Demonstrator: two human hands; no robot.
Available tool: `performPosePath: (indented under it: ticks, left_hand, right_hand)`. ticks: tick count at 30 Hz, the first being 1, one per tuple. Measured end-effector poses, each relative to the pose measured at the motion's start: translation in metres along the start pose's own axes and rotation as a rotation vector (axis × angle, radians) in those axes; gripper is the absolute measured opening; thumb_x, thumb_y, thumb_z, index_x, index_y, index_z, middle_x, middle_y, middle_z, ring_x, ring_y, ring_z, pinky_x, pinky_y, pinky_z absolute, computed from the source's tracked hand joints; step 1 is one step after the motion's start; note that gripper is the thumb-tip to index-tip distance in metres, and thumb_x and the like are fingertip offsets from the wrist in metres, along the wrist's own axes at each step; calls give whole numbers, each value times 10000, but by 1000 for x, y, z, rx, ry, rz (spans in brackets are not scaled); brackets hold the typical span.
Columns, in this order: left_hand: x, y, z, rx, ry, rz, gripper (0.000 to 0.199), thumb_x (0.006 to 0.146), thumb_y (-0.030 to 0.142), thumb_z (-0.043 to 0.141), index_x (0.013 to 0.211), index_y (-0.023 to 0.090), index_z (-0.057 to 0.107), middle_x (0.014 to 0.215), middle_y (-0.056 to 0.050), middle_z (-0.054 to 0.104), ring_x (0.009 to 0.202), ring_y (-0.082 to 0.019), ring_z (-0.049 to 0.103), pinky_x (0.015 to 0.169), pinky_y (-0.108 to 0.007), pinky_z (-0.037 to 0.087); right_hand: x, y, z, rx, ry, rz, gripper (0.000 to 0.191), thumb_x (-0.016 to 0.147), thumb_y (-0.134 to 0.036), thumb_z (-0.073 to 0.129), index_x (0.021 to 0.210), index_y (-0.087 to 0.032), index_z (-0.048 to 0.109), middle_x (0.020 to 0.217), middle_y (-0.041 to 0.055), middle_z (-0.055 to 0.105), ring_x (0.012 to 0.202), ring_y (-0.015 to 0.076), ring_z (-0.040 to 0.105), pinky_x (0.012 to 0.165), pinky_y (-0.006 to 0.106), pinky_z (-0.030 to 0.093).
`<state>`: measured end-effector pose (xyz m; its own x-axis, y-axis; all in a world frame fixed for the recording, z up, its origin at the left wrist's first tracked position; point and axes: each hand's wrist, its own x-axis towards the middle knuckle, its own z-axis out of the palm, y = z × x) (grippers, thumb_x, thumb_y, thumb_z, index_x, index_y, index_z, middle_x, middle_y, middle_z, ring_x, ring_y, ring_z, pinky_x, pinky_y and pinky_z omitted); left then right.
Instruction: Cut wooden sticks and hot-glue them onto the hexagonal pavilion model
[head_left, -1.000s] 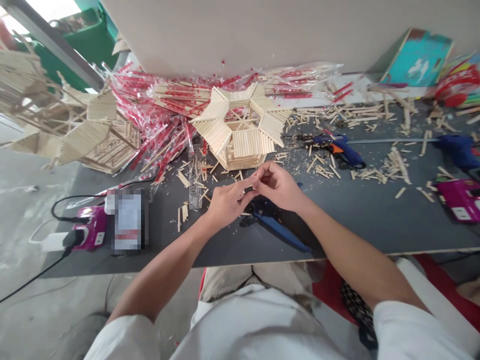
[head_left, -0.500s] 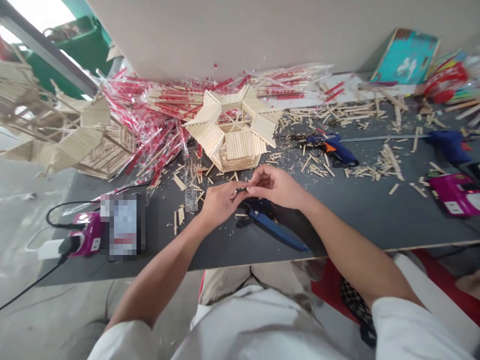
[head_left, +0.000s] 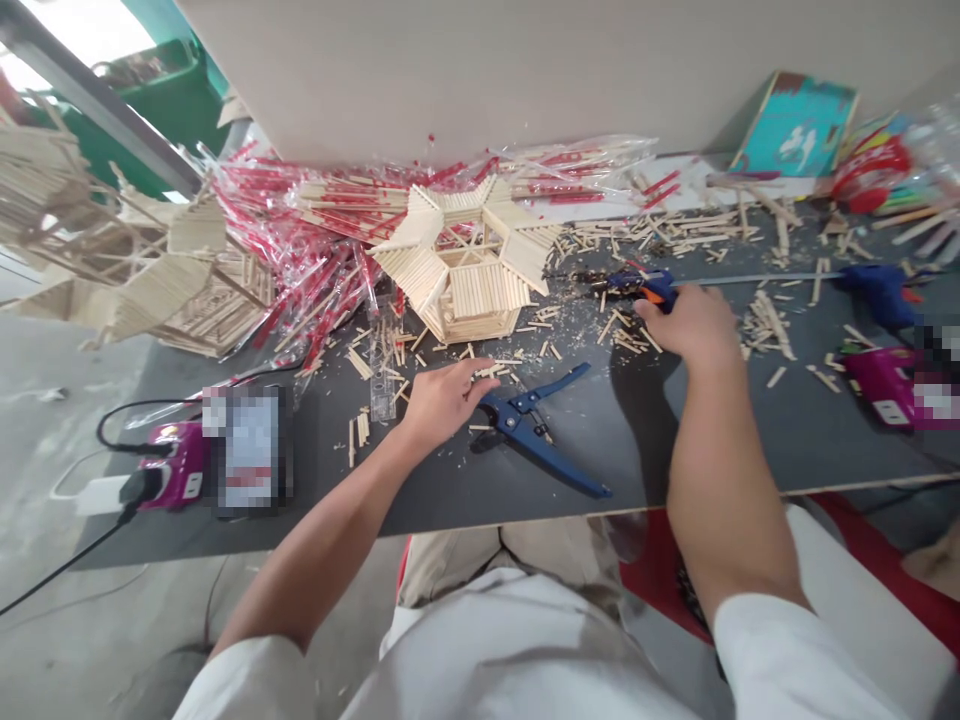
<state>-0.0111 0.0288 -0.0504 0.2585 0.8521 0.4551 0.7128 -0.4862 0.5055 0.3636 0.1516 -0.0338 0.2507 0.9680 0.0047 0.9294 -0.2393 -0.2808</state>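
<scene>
The right hand (head_left: 694, 325) is up on the dark table (head_left: 337, 500), and its fingers (head_left: 675, 305) curl down onto a blue glue gun (head_left: 652, 288) with an orange part. They touch the gun, but I cannot tell if they grip it tight. The glue gun lies to the right of a stick house (head_left: 480, 300), and many small sticks (head_left: 630, 335) lie around it. The left hand (head_left: 442, 400) rests low over the table with its fingers (head_left: 457, 375) loose and a little spread, and it holds nothing that I can see. Its fingertips are just beside a few small sticks, and the heel of the hand is near blue cutters (head_left: 532, 430), whose long handles stand apart. A clear ruler (head_left: 382, 365) lies to the left of that hand. Behind the stick house are shiny bags (head_left: 300, 250) of sticks with red on them. A bigger stick shape (head_left: 161, 290) sits at the far left. A second blue glue gun (head_left: 877, 295) lies at the far right, past a long metal strip (head_left: 750, 278). A pink box (head_left: 176, 465) sits near the left end of the table, with a black wire (head_left: 127, 400) beside it.
</scene>
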Motion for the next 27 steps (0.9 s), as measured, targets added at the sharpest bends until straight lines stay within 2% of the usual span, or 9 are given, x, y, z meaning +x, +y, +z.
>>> performPosePath:
  ticks: [3, 5, 10, 14, 17, 19, 22, 25, 27]
  left_hand:
    - [0, -1, 0, -9, -22, 14, 258, 1020, 410, 715, 1163, 202, 769, 683, 29, 749, 574, -116, 696, 585, -214, 478]
    - [0, -2, 0, -14, -18, 23, 252, 1020, 395, 717, 1165, 196, 770, 696, 23, 756, 579, -118, 701, 580, -216, 477]
    - [-1, -2, 1, -14, -26, -1, 266, 1018, 421, 716, 1172, 211, 767, 753, 12, 782, 622, -124, 728, 612, -218, 505]
    - [-2, -1, 1, -43, -62, -20, 257, 1027, 410, 703, 1191, 219, 754, 827, 1, 809, 670, -129, 760, 613, -212, 515]
    - [-3, 0, 1, -50, -73, -22, 259, 1036, 406, 690, 1201, 216, 750, 878, -14, 826, 704, -135, 777, 629, -208, 528]
    - [-3, 0, 0, -41, -71, -9, 263, 1036, 411, 689, 1197, 213, 751, 855, -11, 823, 695, -140, 775, 625, -211, 527]
    - [-3, 2, 1, -45, -70, 26, 250, 1034, 394, 694, 1191, 208, 750, 903, -15, 837, 678, -139, 775, 616, -216, 530]
    - [-4, 2, 2, -49, -83, 52, 244, 1047, 385, 674, 1198, 208, 748, 983, -30, 849, 693, -143, 786, 620, -219, 544]
    - [-4, 2, 3, -38, -89, 51, 246, 1049, 389, 670, 1202, 213, 749, 963, -28, 849, 700, -148, 790, 618, -219, 547]
  right_hand:
    - [-6, -16, -1, -112, -2, 130, 613, 936, -451, 692, 1352, -6, 620, 1370, 361, 607, 1306, 513, 606, 1098, 636, 471]
    - [-10, -22, -4, -88, 14, 126, 592, 943, -416, 682, 1356, 1, 609, 1330, 350, 642, 1288, 485, 630, 1101, 586, 485]
    - [-13, -23, -11, 81, 200, 128, 529, 921, -420, 691, 1325, -91, 602, 1231, 277, 709, 1199, 454, 684, 1043, 564, 526]
    - [-19, -35, -10, 233, 423, -41, 486, 911, -399, 657, 1333, -185, 545, 1218, 202, 713, 1109, 364, 701, 1026, 515, 532]
    - [-31, -52, -14, 212, 554, -195, 513, 907, -367, 608, 1379, -193, 511, 1306, 205, 655, 1262, 385, 634, 1080, 548, 500]
    - [-40, -64, -21, 163, 553, -250, 542, 931, -380, 568, 1437, -212, 475, 1368, 205, 617, 1324, 391, 600, 1098, 565, 489]
    - [-43, -81, -36, 138, 478, -306, 518, 956, -379, 532, 1452, -242, 476, 1361, 191, 623, 1292, 388, 617, 1070, 566, 505]
    - [-33, -97, -58, 192, 431, -438, 452, 939, -357, 583, 1383, -289, 536, 1302, 156, 664, 1206, 382, 640, 1022, 555, 520]
    - [-24, -107, -73, 225, 420, -539, 415, 901, -328, 648, 1310, -311, 581, 1277, 133, 687, 1174, 376, 640, 1005, 540, 518]
